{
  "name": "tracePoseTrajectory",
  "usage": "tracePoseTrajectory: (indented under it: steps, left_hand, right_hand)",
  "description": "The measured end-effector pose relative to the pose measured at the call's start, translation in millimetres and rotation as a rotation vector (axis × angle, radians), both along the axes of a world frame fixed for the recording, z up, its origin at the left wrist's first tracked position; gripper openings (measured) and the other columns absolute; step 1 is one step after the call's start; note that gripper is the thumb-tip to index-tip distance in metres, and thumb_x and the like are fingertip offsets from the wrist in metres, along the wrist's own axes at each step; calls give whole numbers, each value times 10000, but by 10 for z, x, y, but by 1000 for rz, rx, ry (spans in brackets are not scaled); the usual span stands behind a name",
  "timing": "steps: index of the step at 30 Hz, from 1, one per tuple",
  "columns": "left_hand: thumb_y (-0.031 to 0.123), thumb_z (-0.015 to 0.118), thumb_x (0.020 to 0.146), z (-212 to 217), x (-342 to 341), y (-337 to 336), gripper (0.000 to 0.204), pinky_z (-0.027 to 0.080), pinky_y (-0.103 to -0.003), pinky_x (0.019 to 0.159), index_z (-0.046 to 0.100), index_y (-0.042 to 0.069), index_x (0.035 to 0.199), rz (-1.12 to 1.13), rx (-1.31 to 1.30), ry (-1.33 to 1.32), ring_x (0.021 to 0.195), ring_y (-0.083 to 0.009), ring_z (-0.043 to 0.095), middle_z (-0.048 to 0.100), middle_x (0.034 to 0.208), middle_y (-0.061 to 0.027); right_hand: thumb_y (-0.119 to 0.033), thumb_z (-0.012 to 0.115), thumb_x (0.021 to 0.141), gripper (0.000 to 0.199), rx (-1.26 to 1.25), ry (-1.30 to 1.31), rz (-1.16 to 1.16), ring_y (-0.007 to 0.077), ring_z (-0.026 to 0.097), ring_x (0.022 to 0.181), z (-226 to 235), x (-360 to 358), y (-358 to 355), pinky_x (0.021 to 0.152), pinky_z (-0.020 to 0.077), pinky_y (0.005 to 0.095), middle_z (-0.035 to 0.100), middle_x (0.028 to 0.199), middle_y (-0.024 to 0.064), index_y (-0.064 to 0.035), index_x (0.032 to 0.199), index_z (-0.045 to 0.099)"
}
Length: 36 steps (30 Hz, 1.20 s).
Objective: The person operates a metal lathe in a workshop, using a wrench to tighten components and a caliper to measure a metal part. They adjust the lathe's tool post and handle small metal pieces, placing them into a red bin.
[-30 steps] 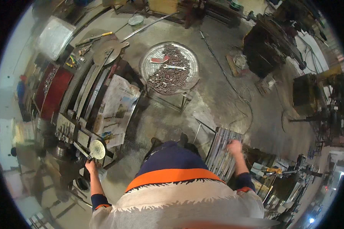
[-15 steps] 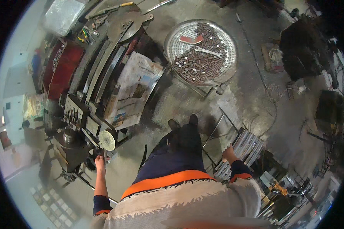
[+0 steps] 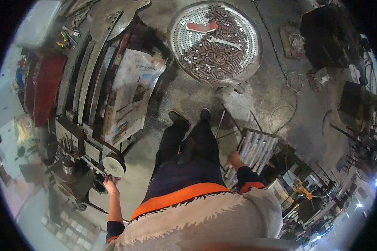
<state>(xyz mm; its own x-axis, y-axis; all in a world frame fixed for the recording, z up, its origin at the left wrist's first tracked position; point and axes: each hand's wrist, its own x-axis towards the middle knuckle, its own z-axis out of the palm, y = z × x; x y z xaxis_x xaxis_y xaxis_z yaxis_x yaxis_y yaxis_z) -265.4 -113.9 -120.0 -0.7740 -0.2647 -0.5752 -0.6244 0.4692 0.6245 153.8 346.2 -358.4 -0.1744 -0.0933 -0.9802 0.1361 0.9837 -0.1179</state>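
My left hand (image 3: 111,185) is closed at the lower edge of a round, pale-faced disc (image 3: 114,165) on the end of a lathe-like machine (image 3: 97,75). What the fingers grip there is hidden. My right hand (image 3: 234,160) hangs with curled fingers at the left side of a low stand bearing several grey metal bars (image 3: 255,150). No object shows in it, and I cannot tell whether it touches the stand.
Ahead on the floor stands a round perforated metal tray (image 3: 181,42) heaped with small brown cylindrical parts (image 3: 222,62). A wrench (image 3: 225,42) and a red strip (image 3: 202,27) lie on them. A stained printed sheet (image 3: 134,88) covers the machine's side. Cables (image 3: 295,100) trail at right.
The view has shifted, so the tray sits higher and the machine farther left. My left hand stays at the disc. My right hand has moved slightly leftward beside the bars.
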Motion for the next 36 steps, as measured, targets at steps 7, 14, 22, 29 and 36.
tracePoseTrajectory:
  steps: [7,14,22,29,36]
  left_hand:
    - [-5,511,793,194,88,349,125,530,-366,556,554,-66,893,172,63,16,682,-226,602,595,845,-122]
    - [30,504,825,11,140,283,102,452,-300,506,547,-62,826,165,-231,145,615,-164,576,602,701,-108]
    - [83,465,842,223,133,501,195,465,-304,516,575,-72,883,50,-490,143,548,-184,604,625,641,-120]
    - [138,469,819,-248,1217,-62,361,493,-372,614,589,-61,1097,102,-673,106,617,-274,635,630,634,-144]
    - [174,449,818,-32,464,324,335,473,-417,619,637,-1,1033,-19,-737,165,613,-324,613,597,628,-183]
  right_hand:
    - [-211,539,798,222,84,793,-93,256,583,929,-1279,-6,-980,864,377,437,649,958,56,-159,947,696]
    - [-243,505,835,332,-193,831,-302,316,571,1014,-1966,-878,-764,871,421,390,607,1102,146,-66,1099,604]
    - [-319,501,836,410,-307,343,162,339,575,990,-591,-3183,310,813,458,411,593,1091,199,-45,1131,578]
    - [-519,512,808,527,-546,178,-1144,372,602,963,-1024,-2585,782,791,459,434,645,950,216,-60,1034,642]
    - [-486,488,809,489,-646,245,-506,383,592,964,-670,-3637,904,784,466,467,633,989,216,-70,1015,641]
